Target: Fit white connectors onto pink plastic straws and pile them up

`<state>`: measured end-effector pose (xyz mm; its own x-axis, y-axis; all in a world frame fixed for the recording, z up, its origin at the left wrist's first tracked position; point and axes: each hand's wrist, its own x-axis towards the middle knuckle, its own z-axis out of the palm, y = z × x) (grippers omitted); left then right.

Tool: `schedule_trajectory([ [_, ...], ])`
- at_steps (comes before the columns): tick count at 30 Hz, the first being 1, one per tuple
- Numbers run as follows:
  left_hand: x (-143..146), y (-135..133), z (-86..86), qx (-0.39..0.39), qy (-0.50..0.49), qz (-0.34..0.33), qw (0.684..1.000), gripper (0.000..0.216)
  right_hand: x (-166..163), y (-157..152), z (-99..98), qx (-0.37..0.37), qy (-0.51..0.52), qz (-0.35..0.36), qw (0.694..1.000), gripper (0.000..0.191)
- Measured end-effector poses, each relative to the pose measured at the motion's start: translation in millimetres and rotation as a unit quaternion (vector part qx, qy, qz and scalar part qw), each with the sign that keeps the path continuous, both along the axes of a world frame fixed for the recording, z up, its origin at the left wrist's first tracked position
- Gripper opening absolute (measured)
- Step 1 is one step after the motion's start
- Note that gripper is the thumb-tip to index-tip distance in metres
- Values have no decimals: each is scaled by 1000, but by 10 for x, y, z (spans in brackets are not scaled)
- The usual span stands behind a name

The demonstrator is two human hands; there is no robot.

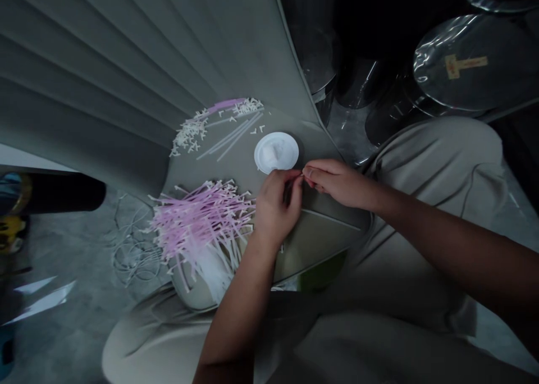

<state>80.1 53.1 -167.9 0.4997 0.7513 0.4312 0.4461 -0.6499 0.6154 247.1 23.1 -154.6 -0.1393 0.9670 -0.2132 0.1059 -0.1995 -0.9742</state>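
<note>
Pinched just above the seat cushion (318, 246), at the meeting fingertips: a small piece (302, 174), too small to identify. Bent into a narrow pinch with the left hand (278, 201); likewise narrowed, thumb against finger, with the right hand (326, 176), both at the same spot. Below, a thin, straight pale rod (332, 219). Just beyond the fingertips, a smooth, round, shallow white dish (291, 155) with a white lump (270, 152) inside. Left of the left hand, heaped crisscross, slender pink strips (197, 215) with white angular ends; nearer, whitish strips (229, 252), partly blurred. Farther back, knobbly white connectors (189, 134) in clusters and straight pale sticks (236, 137). Behind, the tall, ribbed backrest (126, 64). Room to move over smooth upholstery between dish and heap; tighter at the right edge, near the fabric-covered knee (433, 165). Past that edge, glossy cylinders (497, 86); on the left, looped cable (137, 263) on the floor.
</note>
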Motion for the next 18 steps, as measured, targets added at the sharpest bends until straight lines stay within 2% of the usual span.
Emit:
schedule_trajectory([
  [9, 19, -43, -12, -19, -38, 51, 998, 4, -34, 14, -53, 0, 44, -7, 999, 27],
  [18, 12, -54, -15, -59, -52, 51, 996, 3, -38, -4, -33, -2, 36, 3, 999, 28],
])
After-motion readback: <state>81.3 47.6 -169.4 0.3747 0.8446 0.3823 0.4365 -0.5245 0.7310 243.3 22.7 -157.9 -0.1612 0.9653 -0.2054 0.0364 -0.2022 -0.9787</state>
